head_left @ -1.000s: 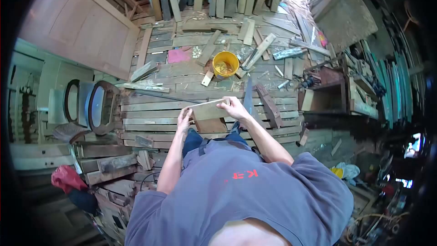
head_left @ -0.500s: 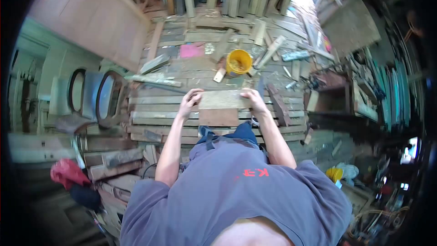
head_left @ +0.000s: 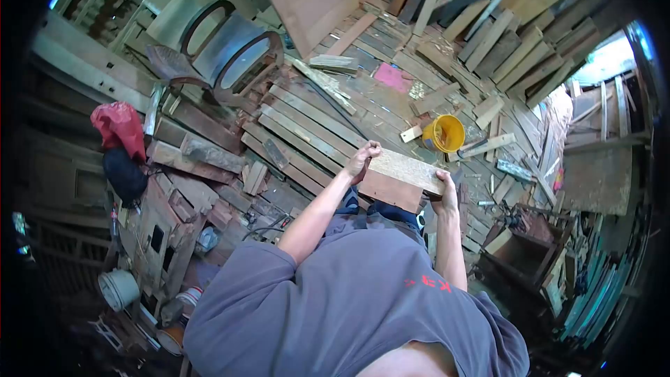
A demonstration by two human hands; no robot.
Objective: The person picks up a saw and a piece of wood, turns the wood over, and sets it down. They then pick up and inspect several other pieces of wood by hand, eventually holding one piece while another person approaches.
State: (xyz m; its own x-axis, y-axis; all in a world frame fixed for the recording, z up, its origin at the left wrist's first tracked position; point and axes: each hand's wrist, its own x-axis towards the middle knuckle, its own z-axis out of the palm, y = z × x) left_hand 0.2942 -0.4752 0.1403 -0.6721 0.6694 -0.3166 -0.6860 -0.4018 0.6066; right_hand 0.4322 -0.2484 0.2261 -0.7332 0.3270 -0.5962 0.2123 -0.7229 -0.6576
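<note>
Head | left hand (head_left: 361, 161), right hand (head_left: 447, 193): grip holding board (head_left: 403, 168) by end edges | gap to yellow bucket (head_left: 447, 133)

From where I stand, the pale board (head_left: 410, 169) conceals the upper part of the brown panel (head_left: 391, 192); whether the two are joined cannot be determined. Right grip (head_left: 447, 194): fingertips hidden beneath the board. Left grip (head_left: 361, 162): contact with the board's underside not visible. Board, panel and shirt (head_left: 328, 293) obscure most of the legs (head_left: 396, 215). Red lettering (head_left: 438, 285) on the shirt: too small to read. Yellow bucket (head_left: 455, 124): contents indistinct. The lower edge of view cuts off the shirt.
</note>
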